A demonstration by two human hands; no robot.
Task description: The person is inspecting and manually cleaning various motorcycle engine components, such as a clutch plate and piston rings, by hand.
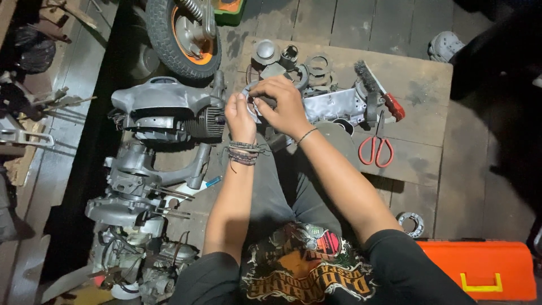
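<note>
Over my lap, above the worn wooden board (418, 85), my two hands meet on a thin pale ring-shaped gasket (251, 101). My left hand (239, 117), with dark braided bands at the wrist, pinches the ring's near edge between thumb and fingers. My right hand (284, 104) curls over the ring's other side, fingers bent and closed on it; how much of the ring lies under that palm I cannot tell. The gasket hangs in the air between the hands, just above the edge of the board.

Just beyond my right hand lies a grey cast-metal engine casing (337, 105), and past it a wire brush with a red handle (378, 90). Red-handled scissors (376, 148) lie on the board near my right forearm. A few round metal parts (265, 52) sit at the board's far edge. To my left stands a grey finned engine block (164, 110), with an orange-rimmed tyre (180, 34) behind it. An orange plastic toolbox (480, 268) rests by my right elbow.
</note>
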